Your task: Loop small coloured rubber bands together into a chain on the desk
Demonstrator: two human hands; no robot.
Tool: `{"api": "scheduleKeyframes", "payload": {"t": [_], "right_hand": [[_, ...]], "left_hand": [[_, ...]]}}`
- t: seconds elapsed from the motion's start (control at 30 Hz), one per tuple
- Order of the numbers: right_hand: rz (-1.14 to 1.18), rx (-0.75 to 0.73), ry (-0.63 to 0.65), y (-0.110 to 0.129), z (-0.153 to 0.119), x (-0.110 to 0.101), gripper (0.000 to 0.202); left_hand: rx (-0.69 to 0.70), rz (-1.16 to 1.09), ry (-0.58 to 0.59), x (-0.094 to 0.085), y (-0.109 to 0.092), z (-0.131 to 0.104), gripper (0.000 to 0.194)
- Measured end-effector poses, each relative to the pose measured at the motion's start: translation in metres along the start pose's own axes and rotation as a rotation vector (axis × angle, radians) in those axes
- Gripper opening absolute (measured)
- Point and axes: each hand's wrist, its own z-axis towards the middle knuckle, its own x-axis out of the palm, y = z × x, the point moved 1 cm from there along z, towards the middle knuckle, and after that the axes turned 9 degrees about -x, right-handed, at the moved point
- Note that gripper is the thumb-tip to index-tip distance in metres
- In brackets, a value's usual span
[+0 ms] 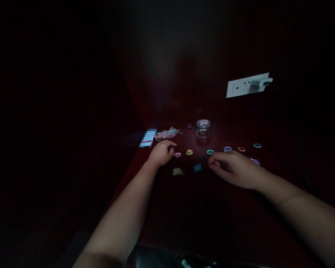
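Dark scene, 2 bare hands over a dark reddish table (167, 208), small colored bands laid out in groups. Left hand (161, 152) loosely curled, index tip and thumb apart with a gap showing, just beside the pink bands (177, 155); can't see inside the palm. Right hand (237, 169) has thumb and fingertips drawn close together, near the blue bunch (197, 168) and just in front of the green bands (210, 152); can't tell if anything is pinched, too dim. Row across the table, left to right: pink, yellow bands (189, 152), green, purple bands (227, 149), orange bands (241, 149), blue-green bands (257, 145). Nearer the person: pale yellowish bunch (178, 171) and the blue bunch, side by side but apart; a light purple bunch (255, 161) partly hidden behind the right wrist. Mixed pile of bands (169, 133) farther back, beyond the left hand, next to a lit phone (147, 138), screen pixelated. Clear jar (203, 131), lid on, upright toward the back; 1 small ring (189, 125) to its left. Wall socket panel (237, 88) upper right, plug (261, 83) in it.
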Motion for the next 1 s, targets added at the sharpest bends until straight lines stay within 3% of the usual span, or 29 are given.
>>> {"api": "scheduleKeyframes", "payload": {"t": [0.17,0.53,0.67,1.0], "right_hand": [[-0.024,0.011,-0.002,-0.001,0.001,0.0,0.01],[-0.115,0.201,-0.133,-0.009,-0.001,-0.006,0.017],[-0.094,0.233,-0.152,-0.007,0.0,-0.008,0.019],[-0.138,0.128,-0.338,-0.004,-0.001,-0.014,0.025]], "left_hand": [[-0.052,0.017,-0.026,0.028,0.013,0.033,0.029],[0.014,0.07,-0.052,0.049,0.028,0.094,0.031],[-0.018,0.068,-0.071,0.054,0.034,0.1,0.029],[-0.066,0.043,-0.13,0.051,0.033,0.099,0.015]]}}
